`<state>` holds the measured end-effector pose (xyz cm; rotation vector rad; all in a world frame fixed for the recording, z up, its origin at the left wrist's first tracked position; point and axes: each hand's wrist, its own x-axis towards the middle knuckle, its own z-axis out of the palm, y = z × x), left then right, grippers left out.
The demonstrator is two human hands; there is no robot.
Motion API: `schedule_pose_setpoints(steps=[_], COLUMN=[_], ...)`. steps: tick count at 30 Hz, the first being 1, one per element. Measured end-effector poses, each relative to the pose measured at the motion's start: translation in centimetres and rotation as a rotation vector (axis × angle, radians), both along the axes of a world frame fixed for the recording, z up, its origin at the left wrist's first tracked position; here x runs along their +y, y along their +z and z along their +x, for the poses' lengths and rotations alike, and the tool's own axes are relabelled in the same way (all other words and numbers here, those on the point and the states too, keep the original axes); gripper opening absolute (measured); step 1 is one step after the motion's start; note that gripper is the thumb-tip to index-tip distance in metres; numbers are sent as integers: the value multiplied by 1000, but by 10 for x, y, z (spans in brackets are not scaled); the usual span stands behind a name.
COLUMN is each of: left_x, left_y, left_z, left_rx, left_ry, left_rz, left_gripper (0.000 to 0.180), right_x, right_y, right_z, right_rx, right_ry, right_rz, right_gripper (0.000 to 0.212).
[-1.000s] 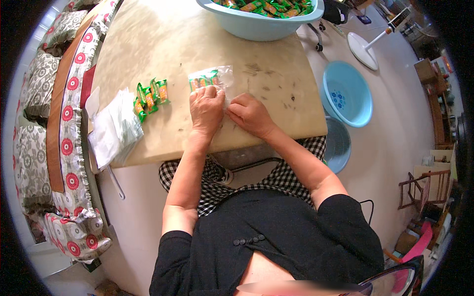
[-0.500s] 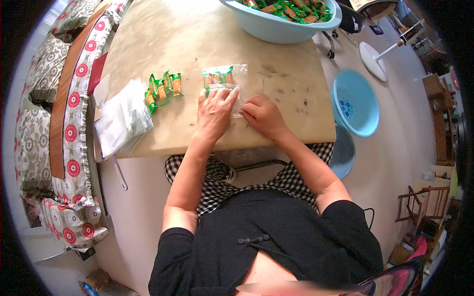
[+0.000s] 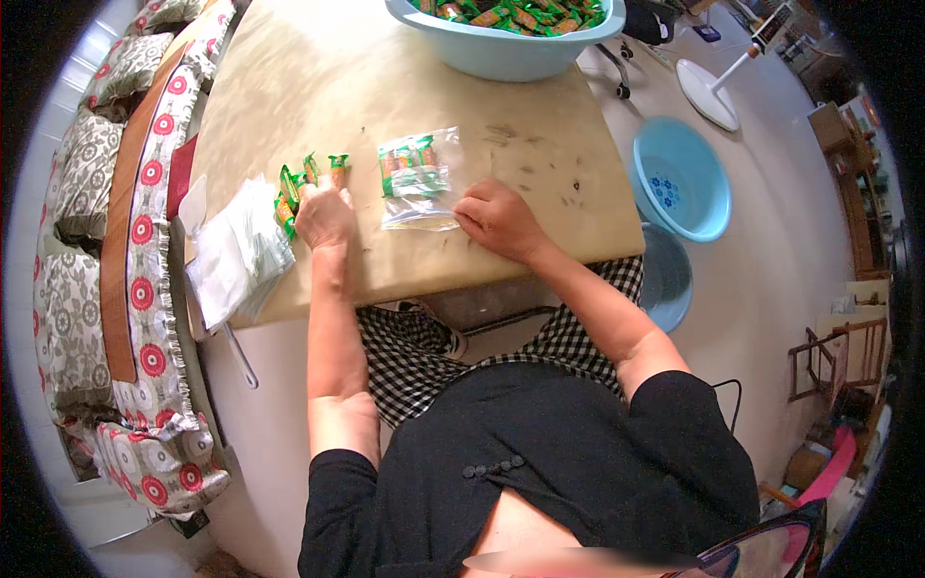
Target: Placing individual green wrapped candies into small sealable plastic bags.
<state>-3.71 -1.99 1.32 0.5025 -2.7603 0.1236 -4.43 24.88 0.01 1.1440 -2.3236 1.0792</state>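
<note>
A clear plastic bag (image 3: pixel 424 214) lies flat on the table in front of me, with several green-and-orange wrapped snacks (image 3: pixel 409 162) in its far part. My right hand (image 3: pixel 497 218) is closed on the bag's near right edge, its thumb and fingertips pinching the film. Left of the bag, my left hand (image 3: pixel 326 218) has its fingers curled round wrapped snacks (image 3: pixel 338 171) from a small loose group. Other loose snacks (image 3: pixel 288 183) lie against its left side; the fingertips are partly hidden. A stack of flat clear bags (image 3: pixel 241 252) lies beside that hand at the table's left edge.
A light blue basin (image 3: pixel 501 56) heaped with the same wrapped snacks stands at the table's far side. Two more blue basins (image 3: pixel 711 193) sit on the floor to the right, near a white pedestal base (image 3: pixel 706 94). A patterned sofa (image 3: pixel 154 279) runs along the left.
My left hand has left the bag and moved left onto the loose snacks. The right hand stays at the bag's edge. The whole view has shifted slightly.
</note>
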Motion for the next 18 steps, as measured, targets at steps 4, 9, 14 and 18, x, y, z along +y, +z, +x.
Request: schedule_pose_setpoints(steps=[4,9,14,18], left_x=[0,33,66,88], left_y=[6,44,43,33], left_z=[18,82,119,100], left_rx=[167,270,26,-79], left_ry=[-104,-286,-487,-494], left_rz=[70,571,583,437], left_gripper=[22,17,18,16], right_x=[1,2,2,1], right_y=[4,-1,-3,-4], right_z=[3,1,2,0], right_rx=[-3,9,36,51], right_ry=[7,2,-34,-31], right_rz=[23,-30,-31,-43], right_gripper=[8,11,7,8])
